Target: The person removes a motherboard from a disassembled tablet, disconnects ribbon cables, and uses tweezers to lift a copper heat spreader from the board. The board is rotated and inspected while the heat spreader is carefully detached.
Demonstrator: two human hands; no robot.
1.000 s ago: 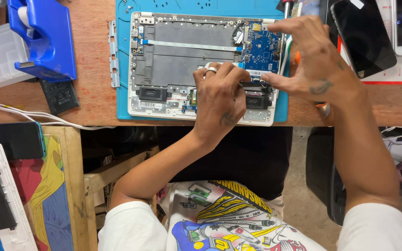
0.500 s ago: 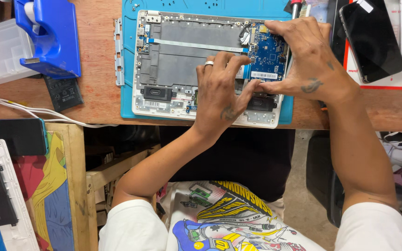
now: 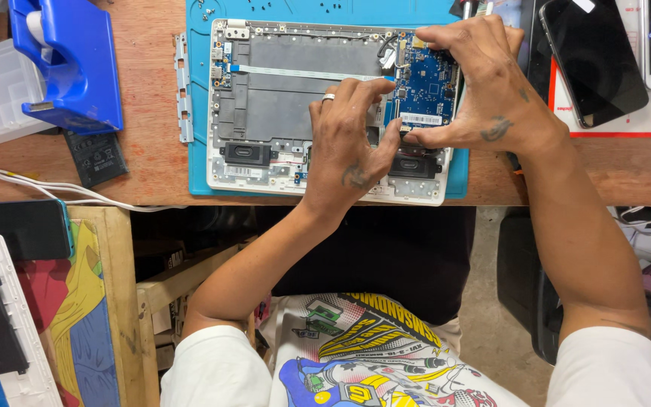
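Opened laptop chassis (image 3: 295, 113), seen from above on a blue work mat (image 3: 197, 90) laid on a wooden bench (image 3: 152, 162). Compared with the view a second ago, the left hand (image 3: 348, 143) has shifted from the lower middle of the chassis toward the blue circuit board (image 3: 425, 83), and the right hand (image 3: 484, 83) has closed in over that board's right edge; both hands now bracket the same part, which suggests the work has narrowed to seating or freeing this board (a judgement, not something shown).

The left hand is half curled, fingertips spread against the board's left margin and the grey plate beside it; it grips nothing that can be made out. The right hand arches over the board, fingers hooked on its upper right corner and thumb pressing at its lower edge near a white label, so the board sits pinched between thumb and fingers.

The chassis lies keyboard side down, pale grey, with a large bare metal plate, a thin white ribbon cable (image 3: 303, 72) running across it, and two dark speaker modules (image 3: 247, 153) along the near edge. The board occupies the upper right corner.

Nearby: a blue tape dispenser (image 3: 69, 60), a loose metal bracket (image 3: 183, 90), dark phones (image 3: 593, 56).
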